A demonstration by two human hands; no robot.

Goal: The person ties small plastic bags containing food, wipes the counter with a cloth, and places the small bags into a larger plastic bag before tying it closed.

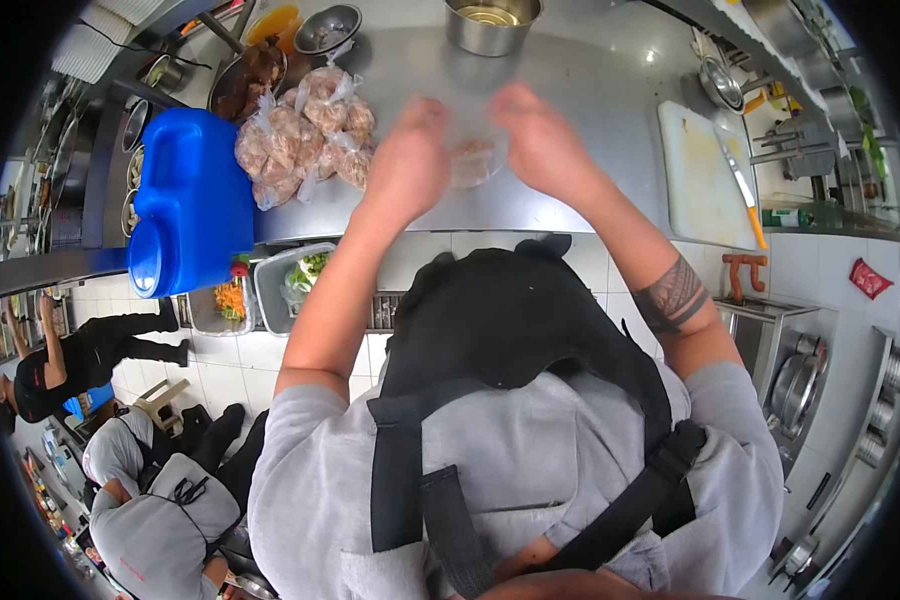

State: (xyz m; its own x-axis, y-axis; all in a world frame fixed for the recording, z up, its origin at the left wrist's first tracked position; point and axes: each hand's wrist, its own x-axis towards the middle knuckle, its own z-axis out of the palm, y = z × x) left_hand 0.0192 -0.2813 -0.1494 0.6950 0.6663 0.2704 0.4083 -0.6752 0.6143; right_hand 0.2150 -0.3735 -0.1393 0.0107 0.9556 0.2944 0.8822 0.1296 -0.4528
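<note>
The clear plastic bag (475, 163) between my left hand (410, 165) and right hand (542, 143), upper centre of the frame, should handle soft and floppy, light at the neck, with a small weight sagging low. Its thin film could slip or tear, so I'd take the gathered top, above the contents. Both hands are curled, but my fingers blur too much to tell whether they pinch it. It looks see-through, with something pinkish inside, near the front edge of the steel tabletop (590, 130).
</note>
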